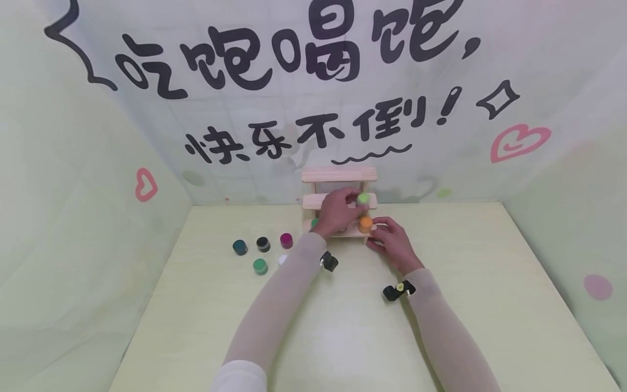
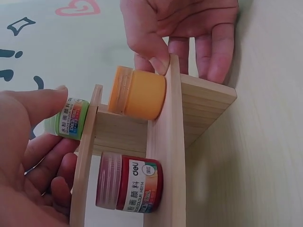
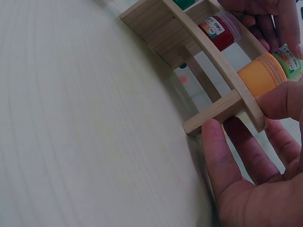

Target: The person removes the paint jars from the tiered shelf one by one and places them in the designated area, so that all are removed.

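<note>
A small wooden tiered rack (image 1: 339, 174) stands against the back wall. My left hand (image 1: 337, 211) pinches a light green paint jar (image 2: 72, 118) between thumb and fingers, at the right end of the middle shelf. On the bottom shelf, an orange paint jar (image 2: 139, 93) sits near the right end, with a dark red paint jar (image 2: 142, 184) beside it. A green jar (image 3: 183, 4) is partly visible farther left on that shelf. My right hand (image 1: 395, 246) grips the right end of the bottom shelf, its thumb next to the orange jar and its fingers lower down.
On the table (image 1: 343, 326), left of the rack, stand several more paint jars: teal (image 1: 240, 247), black (image 1: 263, 244), magenta (image 1: 286, 240) and green (image 1: 260, 266). A white one (image 1: 283, 260) is half hidden by my left sleeve. A printed cloth (image 1: 274, 136) hangs behind.
</note>
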